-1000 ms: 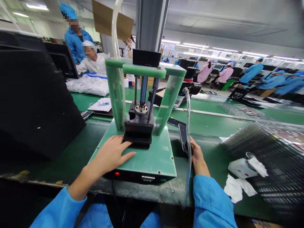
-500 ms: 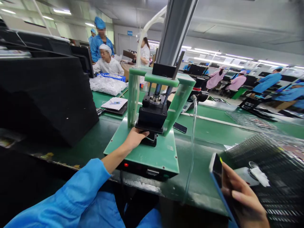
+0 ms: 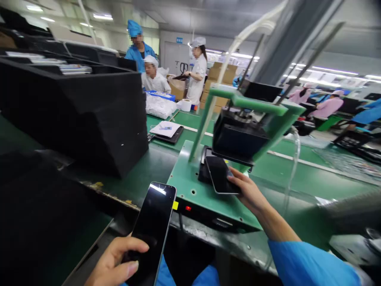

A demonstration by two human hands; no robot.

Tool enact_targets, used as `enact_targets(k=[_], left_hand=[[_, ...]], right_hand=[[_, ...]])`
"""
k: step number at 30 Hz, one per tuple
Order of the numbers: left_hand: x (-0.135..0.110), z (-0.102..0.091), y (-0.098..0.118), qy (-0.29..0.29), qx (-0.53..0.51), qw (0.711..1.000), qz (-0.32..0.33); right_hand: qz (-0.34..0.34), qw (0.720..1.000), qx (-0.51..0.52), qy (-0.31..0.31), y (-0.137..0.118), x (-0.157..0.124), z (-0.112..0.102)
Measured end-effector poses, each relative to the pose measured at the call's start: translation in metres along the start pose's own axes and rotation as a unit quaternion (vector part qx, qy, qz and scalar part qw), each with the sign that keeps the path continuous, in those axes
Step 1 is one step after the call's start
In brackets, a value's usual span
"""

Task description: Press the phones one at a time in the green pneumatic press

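Observation:
My left hand (image 3: pixel 114 264) is closed round a black phone (image 3: pixel 153 228) with a small yellow tab on its edge, holding it low near my lap, screen up. My right hand (image 3: pixel 248 190) grips a second dark phone (image 3: pixel 219 174) at the black seat under the raised black block (image 3: pixel 239 137) of the green-framed press (image 3: pixel 208 186). The phone lies tilted, partly on the seat and partly over the green base plate. A red light glows on the press's front face.
A big black foam-lined case (image 3: pixel 77 115) stands on the green bench to the left. A white card (image 3: pixel 165 129) lies on a dark tray behind it. A clear hose (image 3: pixel 293 159) hangs right of the press. Several people in blue, white and pink coats work further back.
My left hand left the press seat and now holds a phone near my lap. My right hand carried its phone from the right side onto the press seat. The view swung left.

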State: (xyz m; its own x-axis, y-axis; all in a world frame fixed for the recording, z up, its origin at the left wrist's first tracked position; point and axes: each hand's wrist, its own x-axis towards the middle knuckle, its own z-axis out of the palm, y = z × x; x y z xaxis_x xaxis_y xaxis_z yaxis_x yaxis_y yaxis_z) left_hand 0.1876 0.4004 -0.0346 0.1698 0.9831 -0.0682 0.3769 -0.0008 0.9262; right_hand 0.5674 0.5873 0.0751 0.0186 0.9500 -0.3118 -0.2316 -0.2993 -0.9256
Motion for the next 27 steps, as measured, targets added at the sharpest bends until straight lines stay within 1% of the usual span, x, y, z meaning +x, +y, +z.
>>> enact_targets(k=[2, 3, 4, 5, 7, 8, 9, 11, 12, 14, 15, 16, 18, 19, 20, 22, 24, 25, 26, 27], left_hand=[[-0.004, -0.009, -0.006, 0.074, -0.028, 0.997, 0.006], [-0.005, -0.014, -0.006, 0.102, -0.041, 0.994, 0.013], [-0.005, -0.019, -0.003, 0.121, -0.021, 0.992, 0.029], [-0.003, -0.024, 0.001, 0.130, 0.012, 0.990, 0.044], [0.007, -0.032, 0.016, 0.119, 0.076, 0.988, 0.068], [0.015, -0.034, 0.025, 0.114, 0.105, 0.985, 0.079], [0.026, -0.036, 0.035, 0.115, 0.133, 0.980, 0.097], [0.053, -0.035, 0.051, 0.122, 0.199, 0.960, 0.155], [0.069, -0.033, 0.057, 0.132, 0.242, 0.943, 0.187], [0.101, -0.025, 0.064, 0.147, 0.340, 0.896, 0.243], [0.115, -0.020, 0.065, 0.148, 0.390, 0.870, 0.264], [0.128, -0.016, 0.066, 0.144, 0.435, 0.844, 0.278], [0.148, -0.008, 0.067, 0.121, 0.497, 0.807, 0.295], [0.155, -0.005, 0.066, 0.106, 0.514, 0.796, 0.302], [0.160, -0.002, 0.066, 0.092, 0.525, 0.788, 0.308], [0.166, 0.001, 0.064, 0.075, 0.535, 0.779, 0.318], [0.168, 0.004, 0.061, 0.075, 0.537, 0.776, 0.323], [0.168, 0.005, 0.059, 0.080, 0.537, 0.775, 0.323], [0.167, 0.005, 0.057, 0.087, 0.537, 0.775, 0.322], [0.165, 0.004, 0.055, 0.095, 0.537, 0.775, 0.320]], right_hand=[[-0.018, 0.999, -0.012, 0.023, -0.003, 0.018, 0.006], [-0.020, 0.999, -0.024, 0.026, -0.006, 0.025, 0.007], [-0.018, 0.999, -0.043, 0.028, -0.009, 0.030, 0.007], [-0.013, 0.997, -0.069, 0.031, -0.013, 0.034, 0.007], [-0.001, 0.987, -0.150, 0.052, -0.023, 0.040, 0.006], [-0.005, 0.975, -0.214, 0.060, -0.027, 0.043, 0.007], [-0.018, 0.956, -0.288, 0.061, -0.031, 0.046, 0.008], [-0.058, 0.904, -0.420, 0.049, -0.034, 0.048, 0.011], [-0.075, 0.882, -0.462, 0.050, -0.034, 0.047, 0.011], [-0.114, 0.837, -0.533, 0.051, -0.030, 0.038, 0.009], [-0.138, 0.799, -0.583, 0.045, -0.026, 0.030, 0.005], [-0.166, 0.745, -0.646, 0.025, -0.022, 0.019, -0.001], [-0.227, 0.620, -0.750, -0.039, -0.011, -0.008, -0.019], [-0.256, 0.569, -0.778, -0.071, -0.005, -0.022, -0.030], [-0.283, 0.540, -0.787, -0.095, 0.002, -0.036, -0.040], [-0.339, 0.501, -0.787, -0.122, 0.017, -0.059, -0.057], [-0.380, 0.468, -0.790, -0.111, 0.031, -0.075, -0.068], [-0.393, 0.458, -0.791, -0.101, 0.035, -0.082, -0.073], [-0.404, 0.459, -0.785, -0.096, 0.037, -0.088, -0.079], [-0.414, 0.475, -0.770, -0.097, 0.036, -0.092, -0.087]])
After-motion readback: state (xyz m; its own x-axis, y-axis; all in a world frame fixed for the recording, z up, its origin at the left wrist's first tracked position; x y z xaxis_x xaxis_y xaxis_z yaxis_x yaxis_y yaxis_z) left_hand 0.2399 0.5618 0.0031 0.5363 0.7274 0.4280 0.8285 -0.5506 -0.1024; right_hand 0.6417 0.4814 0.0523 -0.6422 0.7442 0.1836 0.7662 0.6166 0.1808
